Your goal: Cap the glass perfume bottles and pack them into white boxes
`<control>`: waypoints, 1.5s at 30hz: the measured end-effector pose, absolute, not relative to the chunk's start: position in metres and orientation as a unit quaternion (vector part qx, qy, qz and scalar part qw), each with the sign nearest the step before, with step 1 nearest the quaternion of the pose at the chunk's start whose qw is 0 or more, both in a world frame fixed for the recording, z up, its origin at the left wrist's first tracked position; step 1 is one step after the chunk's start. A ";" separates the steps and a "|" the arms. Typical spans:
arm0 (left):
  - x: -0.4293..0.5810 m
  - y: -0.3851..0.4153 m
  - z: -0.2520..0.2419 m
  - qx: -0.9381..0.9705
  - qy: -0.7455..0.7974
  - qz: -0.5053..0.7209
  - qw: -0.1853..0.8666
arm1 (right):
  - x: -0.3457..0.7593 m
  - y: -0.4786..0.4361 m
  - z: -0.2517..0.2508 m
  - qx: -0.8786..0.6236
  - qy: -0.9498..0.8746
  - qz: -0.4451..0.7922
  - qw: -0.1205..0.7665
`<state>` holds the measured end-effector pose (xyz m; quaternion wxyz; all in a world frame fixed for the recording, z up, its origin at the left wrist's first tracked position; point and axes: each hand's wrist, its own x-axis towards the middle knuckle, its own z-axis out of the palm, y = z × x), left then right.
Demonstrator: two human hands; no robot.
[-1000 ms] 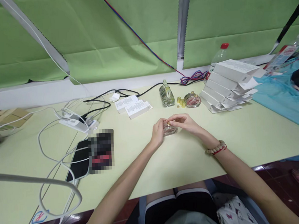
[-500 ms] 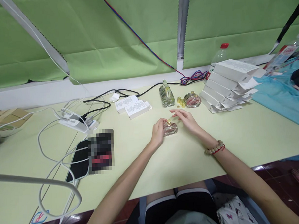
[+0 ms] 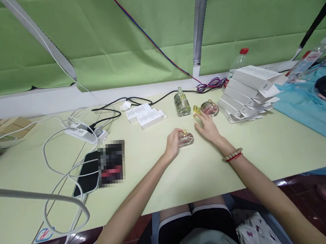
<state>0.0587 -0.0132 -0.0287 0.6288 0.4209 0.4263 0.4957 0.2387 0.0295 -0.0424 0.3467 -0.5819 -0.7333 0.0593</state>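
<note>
My left hand [image 3: 172,145] grips the left side of a clear glass perfume bottle [image 3: 187,140] with a gold neck, upright on the table. My right hand [image 3: 208,128] reaches past it, its fingers apart and the fingertips close to a few small gold caps [image 3: 196,109]. Whether they touch a cap I cannot make out. Just behind that hand stands another perfume bottle [image 3: 213,108] with pinkish glass. To the left of the caps, several perfume bottles [image 3: 182,106] are lined up in a row.
Stacked white boxes [image 3: 248,93] with open flaps lean at the right, before a red-capped water bottle [image 3: 237,63]. Two white boxes [image 3: 149,118] lie left of the row. Cables, a power strip [image 3: 79,133] and a phone [image 3: 86,172] occupy the left side.
My right hand has moved away from the held bottle, forward to the small gold caps. My left hand has kept its hold on the perfume bottle in the same place.
</note>
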 end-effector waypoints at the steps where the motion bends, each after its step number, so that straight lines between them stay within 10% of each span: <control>1: 0.059 -0.013 -0.028 0.421 0.425 0.497 0.629 | 0.239 0.030 -0.043 -0.581 -0.735 0.058 0.346; 21: 0.058 -0.014 -0.024 0.453 0.457 0.494 0.584 | 0.230 0.022 -0.035 -0.553 -0.725 0.156 0.379; 31: 0.058 -0.016 -0.018 0.475 0.467 0.490 0.562 | 0.211 0.011 -0.010 -0.407 -0.576 0.448 0.549; 45: 0.053 -0.010 -0.028 0.571 0.489 0.474 0.459 | 0.209 -0.005 0.006 -0.291 -0.628 0.529 0.491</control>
